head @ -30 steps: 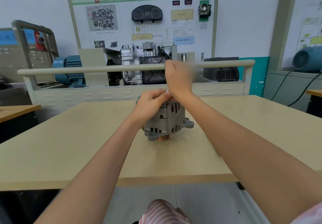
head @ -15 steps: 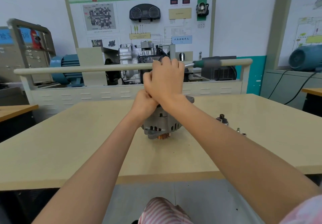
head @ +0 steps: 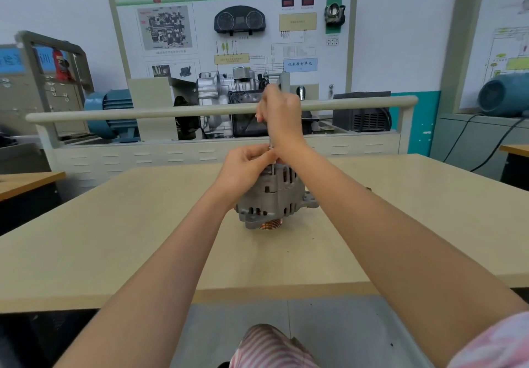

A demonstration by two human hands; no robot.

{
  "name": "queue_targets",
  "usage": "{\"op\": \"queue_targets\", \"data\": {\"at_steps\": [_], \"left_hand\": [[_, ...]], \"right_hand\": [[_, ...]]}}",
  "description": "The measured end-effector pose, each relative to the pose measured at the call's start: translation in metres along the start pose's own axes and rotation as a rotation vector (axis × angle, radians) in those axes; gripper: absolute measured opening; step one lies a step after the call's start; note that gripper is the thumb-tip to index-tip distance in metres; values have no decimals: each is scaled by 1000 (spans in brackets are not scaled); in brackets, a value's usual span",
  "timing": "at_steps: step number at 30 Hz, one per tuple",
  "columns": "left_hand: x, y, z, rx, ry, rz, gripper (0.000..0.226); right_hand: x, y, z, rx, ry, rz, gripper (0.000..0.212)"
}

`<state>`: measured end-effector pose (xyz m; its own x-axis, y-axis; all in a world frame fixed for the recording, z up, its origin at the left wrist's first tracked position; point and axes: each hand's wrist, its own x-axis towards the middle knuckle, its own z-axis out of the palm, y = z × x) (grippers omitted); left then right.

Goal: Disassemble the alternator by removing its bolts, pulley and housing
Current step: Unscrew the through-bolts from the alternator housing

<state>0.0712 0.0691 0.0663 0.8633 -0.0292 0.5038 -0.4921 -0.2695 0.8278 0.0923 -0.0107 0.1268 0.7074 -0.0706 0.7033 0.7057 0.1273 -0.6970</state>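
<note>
Alternator [head: 272,196] upright at mid-table [head: 114,239], pulley [head: 269,225] down.
Grey ribbed housing, copper-toned pulley under it. Right hand [head: 282,118] fisted round a screwdriver [head: 271,153] standing vertical on top; left hand [head: 246,167] pinches its shaft. No containers seen.

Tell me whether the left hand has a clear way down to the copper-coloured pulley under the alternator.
Probably not. The pulley sits beneath the alternator, against the table, with the housing over it. The left hand is up at the top, pinching the tool shaft.
</note>
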Motion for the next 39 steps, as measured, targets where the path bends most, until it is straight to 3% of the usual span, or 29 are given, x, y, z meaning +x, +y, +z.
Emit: {"op": "queue_targets", "data": {"at_steps": [2,4,6,9,14,17,19,22,24,26,28,30,35,37,39], "left_hand": [[2,-1,-1,40,42,-24,30],[3,0,-2,80,90,-52,32],[3,0,-1,93,107,-57,31],[1,0,1,85,98,-34,33],[-1,2,2,9,-19,-2,19],[0,0,0,25,-21,-13,18],[0,0,-1,16,-26,-19,19],[2,-2,-2,41,44,-25,29],[2,-2,-2,76,88,-37,32],[1,0,0,98,97,-35,33],[1,0,0,101,96,-29,32],[0,-1,1,91,93,-24,29],[-1,0,2,-2,-2,17,21],[-1,1,2,-18,-5,16,21],[-1,1,1,8,9,18,25]], "right_hand": [[-9,10,1,-582,24,-302,39],[-16,15,4,-1147,97,-420,24],[-19,14,7,-1265,93,-397,29],[-14,8,6,-871,91,-356,30],[2,-1,-4,-46,-63,6,51],[10,-3,-6,195,-93,131,55],[8,-3,-1,87,-67,70,52],[-8,10,2,-618,-8,-315,35],[-18,17,3,-1121,84,-444,23],[-20,17,5,-1237,111,-451,27],[-17,11,7,-1041,81,-447,25],[-11,6,9,-732,23,-398,43],[4,-1,4,11,-61,-36,57],[5,-2,4,95,-46,31,61],[-1,0,5,-9,-10,-62,52]]}}
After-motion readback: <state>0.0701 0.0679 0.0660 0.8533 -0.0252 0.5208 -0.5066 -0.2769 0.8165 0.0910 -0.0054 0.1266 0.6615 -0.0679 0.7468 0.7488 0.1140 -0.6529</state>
